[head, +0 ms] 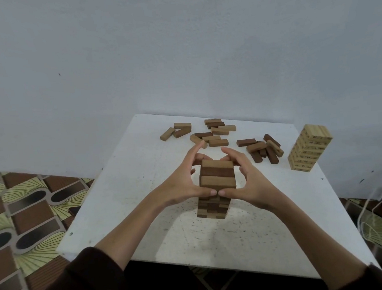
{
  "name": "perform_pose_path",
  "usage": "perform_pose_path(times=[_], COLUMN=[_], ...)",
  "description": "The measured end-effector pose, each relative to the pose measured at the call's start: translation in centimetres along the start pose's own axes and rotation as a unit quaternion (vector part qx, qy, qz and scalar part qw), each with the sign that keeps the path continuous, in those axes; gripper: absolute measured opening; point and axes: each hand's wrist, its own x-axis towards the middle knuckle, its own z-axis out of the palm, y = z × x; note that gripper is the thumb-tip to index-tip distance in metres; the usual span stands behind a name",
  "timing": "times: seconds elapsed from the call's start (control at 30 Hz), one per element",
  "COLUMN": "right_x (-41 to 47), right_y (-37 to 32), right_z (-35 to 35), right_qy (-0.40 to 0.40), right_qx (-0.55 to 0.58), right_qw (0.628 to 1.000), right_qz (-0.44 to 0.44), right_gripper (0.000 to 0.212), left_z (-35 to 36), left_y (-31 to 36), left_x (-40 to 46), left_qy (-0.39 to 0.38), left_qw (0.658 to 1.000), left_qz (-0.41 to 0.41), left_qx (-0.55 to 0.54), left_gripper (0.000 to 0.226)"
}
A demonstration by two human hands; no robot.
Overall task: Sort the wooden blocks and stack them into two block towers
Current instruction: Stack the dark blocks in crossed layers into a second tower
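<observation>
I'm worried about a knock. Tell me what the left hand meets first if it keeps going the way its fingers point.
Its fingers point away and right, toward the loose blocks at the far middle of the table. The left hand would likely reach those first, though depth is unclear and it already touches the near tower.

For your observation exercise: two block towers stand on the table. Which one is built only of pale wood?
The far-right tower, standing alone near the table's right edge. The centre tower, between the left hand and right hand, mixes pale and dark-brown blocks.
</observation>
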Motion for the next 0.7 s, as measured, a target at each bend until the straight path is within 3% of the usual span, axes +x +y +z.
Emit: perform_pose_path(times=[0.23, 0.37, 0.5, 0.6, 0.7], right_x=[-0.4, -1.2, -2.0, -2.3, -2.3], right_y=[-0.5, -0.7, -0.5, -0.3, -0.3], right_z=[0.2, 1.7, 3.6, 4.3, 4.6], right_qy=[0.003, 0.087, 0.122, 0.113, 0.104], right_qx=[0.046, 0.171, 0.256, 0.256, 0.261], right_qw=[0.999, 0.979, 0.955, 0.956, 0.956], right_qz=[0.016, 0.065, 0.085, 0.084, 0.082], right_gripper=[0.096, 0.08, 0.077, 0.096, 0.084], left_z=[0.1, 1.1, 2.4, 3.2, 3.7], left_y=[0.3, 1.8, 0.8, 0.2, 0.4], left_x=[-0.5, -1.0, -2.4, -2.6, -2.6], left_qy=[-0.001, 0.049, 0.044, 0.047, 0.038], left_qw=[1.0, 0.986, 0.978, 0.974, 0.973], left_qz=[-0.005, -0.064, -0.052, -0.058, -0.055], left_qx=[-0.029, -0.149, -0.198, -0.216, -0.222], left_gripper=[0.109, 0.073, 0.114, 0.119, 0.124])
